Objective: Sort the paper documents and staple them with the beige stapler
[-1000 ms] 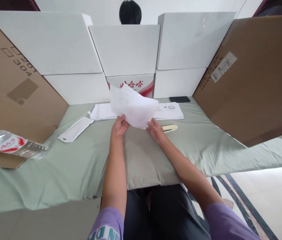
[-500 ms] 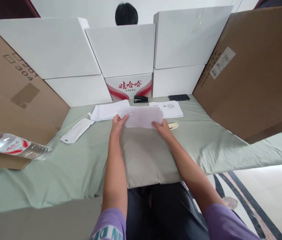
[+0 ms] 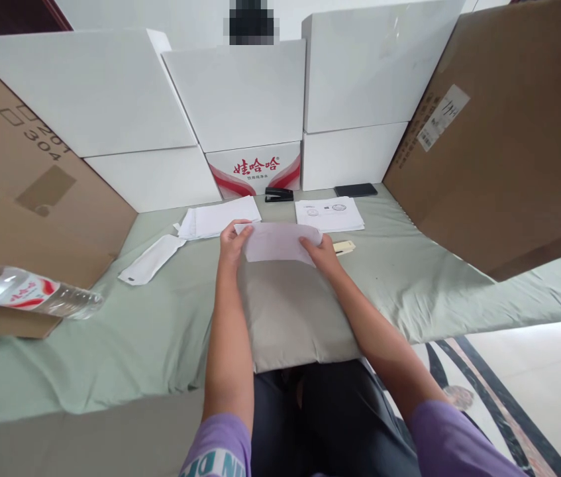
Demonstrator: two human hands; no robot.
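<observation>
Both my hands hold one white sheet of paper [image 3: 280, 242], folded down flat over the far edge of a grey cushion [image 3: 290, 311]. My left hand [image 3: 233, 244] pinches its left end and my right hand [image 3: 324, 255] presses its right end. A stack of white papers [image 3: 218, 220] lies just beyond my left hand. A printed sheet pile [image 3: 330, 213] lies beyond my right hand. A small cream-coloured object [image 3: 344, 248] rests right beside my right hand.
A black stapler [image 3: 279, 194] and a dark phone [image 3: 356, 190] lie by the white boxes [image 3: 240, 93] at the back. Brown cardboard [image 3: 503, 139] walls stand left and right. A white envelope [image 3: 152, 258] and a water bottle [image 3: 26, 291] lie at left. A person's head shows behind the boxes.
The sheet was held up in the air a second ago; it has since come down and been folded flat on the cushion. The stapler behind it is now uncovered.
</observation>
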